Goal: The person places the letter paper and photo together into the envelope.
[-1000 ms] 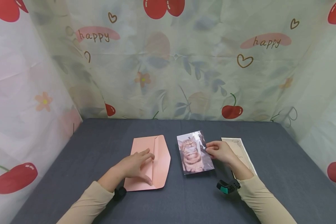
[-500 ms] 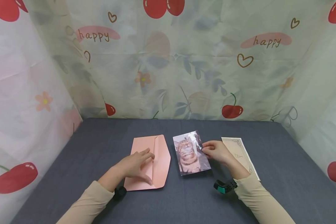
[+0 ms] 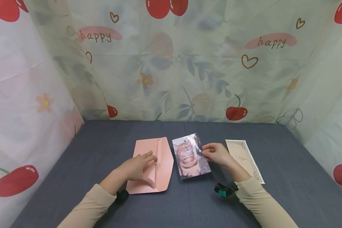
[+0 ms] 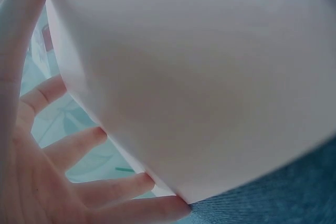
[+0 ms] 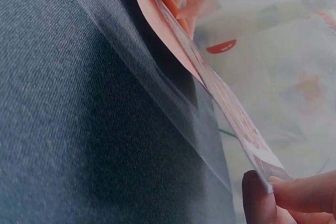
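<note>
Cat photograph, a glossy print, held just to the right of the pink envelope, its lower edge near the grey table and its upper part tilted up off the cloth. The right hand pinches the print at the middle of its right edge, thumb and forefinger closed on the margin; the right wrist view shows the fingertips gripping one thin edge and the sheet running away toward the envelope. The print appears light, thin and slightly flexible, with a slick surface likely to mark if touched on its face; an edge grip such as this one suits it, and a firmer pinch may be needed to keep it from sagging or slipping. The left hand rests flat on the envelope, fingers extended, pressing it to the table; the flap lies open toward the photograph. Further right of the envelope, beyond the right hand, a cream card with an ornamental border lies flat on the table. A cherry-printed curtain encloses the table behind and at both sides.
</note>
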{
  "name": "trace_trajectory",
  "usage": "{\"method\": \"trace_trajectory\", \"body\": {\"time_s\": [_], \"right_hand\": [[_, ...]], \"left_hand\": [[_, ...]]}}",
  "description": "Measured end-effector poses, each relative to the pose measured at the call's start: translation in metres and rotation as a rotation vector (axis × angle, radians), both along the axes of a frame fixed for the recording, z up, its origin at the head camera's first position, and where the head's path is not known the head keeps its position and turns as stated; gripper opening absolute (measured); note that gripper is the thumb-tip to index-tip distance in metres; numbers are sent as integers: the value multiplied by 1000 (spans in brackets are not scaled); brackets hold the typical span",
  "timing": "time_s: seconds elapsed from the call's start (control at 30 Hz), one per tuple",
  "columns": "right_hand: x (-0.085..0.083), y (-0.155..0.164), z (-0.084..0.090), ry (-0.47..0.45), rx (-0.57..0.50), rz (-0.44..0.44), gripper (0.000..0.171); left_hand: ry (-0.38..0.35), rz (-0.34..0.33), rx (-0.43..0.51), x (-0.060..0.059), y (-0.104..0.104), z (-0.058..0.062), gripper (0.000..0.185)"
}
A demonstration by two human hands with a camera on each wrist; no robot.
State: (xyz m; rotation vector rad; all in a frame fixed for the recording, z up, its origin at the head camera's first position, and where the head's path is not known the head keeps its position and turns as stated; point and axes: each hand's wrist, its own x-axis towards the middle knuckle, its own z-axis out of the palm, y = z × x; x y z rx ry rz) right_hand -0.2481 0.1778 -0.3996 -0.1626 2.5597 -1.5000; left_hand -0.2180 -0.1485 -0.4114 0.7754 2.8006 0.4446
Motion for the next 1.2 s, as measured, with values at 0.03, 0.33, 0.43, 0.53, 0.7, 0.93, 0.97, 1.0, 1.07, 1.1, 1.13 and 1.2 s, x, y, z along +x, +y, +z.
{"method": "trace_trajectory", "body": {"time_s": [0.03, 0.33, 0.43, 0.53, 0.7, 0.93, 0.97, 1.0, 1.07, 1.1, 1.13, 1.2], "right_hand": [[0, -1, 0, -2, -3, 3, 29], [2, -9, -1, -4, -5, 12, 28], [2, -11, -3, -8, -14, 18, 28], [1, -14, -5, -14, -32, 13, 28], [0, -19, -8, -16, -38, 18, 28], [-1, -26, -11, -25, -39, 15, 26], [-1, -27, -12, -26, -44, 16, 26], [-1, -28, -12, -27, -47, 16, 26], [-1, -30, -12, -30, -48, 15, 26], [-1, -31, -12, -33, -51, 14, 26], [-1, -31, -12, -37, -55, 10, 26], [-1, -33, -12, -43, -58, 7, 26]], "left_hand": [[-2, 4, -2, 0, 0, 0, 83], [-28, 32, -20, 0, 2, 1, 83], [-33, 33, -16, 0, 2, 1, 83], [-36, 32, -15, 1, 2, 2, 82], [-37, 29, -11, 0, 2, 2, 82], [-25, 21, -6, 0, 1, 1, 82], [-23, 21, -8, 0, 1, 1, 82], [-22, 22, -10, 0, 1, 1, 82], [-20, 24, -15, 0, 1, 0, 83], [-19, 25, -17, 0, 1, 0, 83], [-17, 25, -18, 0, 1, 0, 83], [-15, 24, -18, 0, 1, 0, 84]]}}
